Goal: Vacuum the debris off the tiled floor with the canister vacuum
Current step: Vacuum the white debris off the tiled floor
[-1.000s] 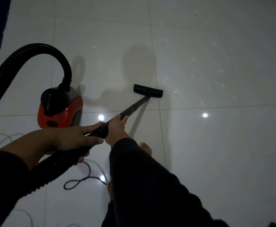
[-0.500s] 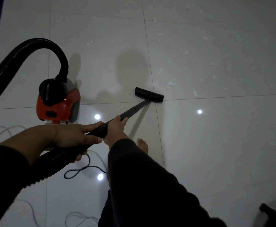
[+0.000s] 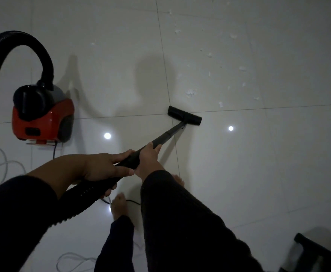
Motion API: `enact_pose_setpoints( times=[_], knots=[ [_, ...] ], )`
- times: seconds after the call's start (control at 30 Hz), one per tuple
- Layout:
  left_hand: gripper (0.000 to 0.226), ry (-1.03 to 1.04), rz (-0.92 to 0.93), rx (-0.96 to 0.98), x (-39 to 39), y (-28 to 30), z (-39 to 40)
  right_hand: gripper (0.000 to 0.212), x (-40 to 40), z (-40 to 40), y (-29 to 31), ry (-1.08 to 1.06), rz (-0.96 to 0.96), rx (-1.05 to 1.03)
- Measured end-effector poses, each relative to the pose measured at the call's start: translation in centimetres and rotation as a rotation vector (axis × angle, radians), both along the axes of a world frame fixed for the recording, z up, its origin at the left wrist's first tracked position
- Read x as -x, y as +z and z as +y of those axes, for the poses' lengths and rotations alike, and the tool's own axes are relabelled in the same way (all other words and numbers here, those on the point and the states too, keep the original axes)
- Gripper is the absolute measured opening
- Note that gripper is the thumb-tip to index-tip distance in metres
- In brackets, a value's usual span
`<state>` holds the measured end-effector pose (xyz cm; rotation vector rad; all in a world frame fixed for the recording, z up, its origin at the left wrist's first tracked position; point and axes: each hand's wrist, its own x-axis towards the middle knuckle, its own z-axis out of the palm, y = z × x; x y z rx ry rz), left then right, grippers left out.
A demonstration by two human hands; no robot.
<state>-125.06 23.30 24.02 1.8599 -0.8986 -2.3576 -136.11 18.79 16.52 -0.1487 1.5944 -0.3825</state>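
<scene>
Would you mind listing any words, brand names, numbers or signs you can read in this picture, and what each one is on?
None can be read.
canister vacuum: no lettering or logo can be made out on its red and black body; the picture is dim, and the dark panel low on its front shows no readable marking.
floor head, wand and hose: plain black, no visible text.
tiled floor: no print, only light reflections.

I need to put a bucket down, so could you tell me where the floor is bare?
Bare tile lies right of the floor nozzle, toward the dark object. Crowded: debris beyond the nozzle, cables beside the canister.
</scene>
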Motion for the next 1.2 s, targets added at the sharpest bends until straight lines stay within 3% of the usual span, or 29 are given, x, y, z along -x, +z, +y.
enact_pose_setpoints(
  times=[0.2,0.63,1.2],
  knots=[
    [0.076,0.081,-0.002,-0.014,4.3,-0.9,-2.3,0.055,3.1,-3.2,-1.9,0.059,0.044,-0.054],
    [0.077,0.319,-0.036,-0.017,12.2,-0.8,-7.9,0.052,9.6,-11.4,-2.7,0.221,-0.056,-0.01],
    [0.074,0.355,-0.049,0.052,13.0,-2.7,-15.5,0.051,9.8,-19.9,-3.6,0.275,-0.037,0.03]
  ],
)
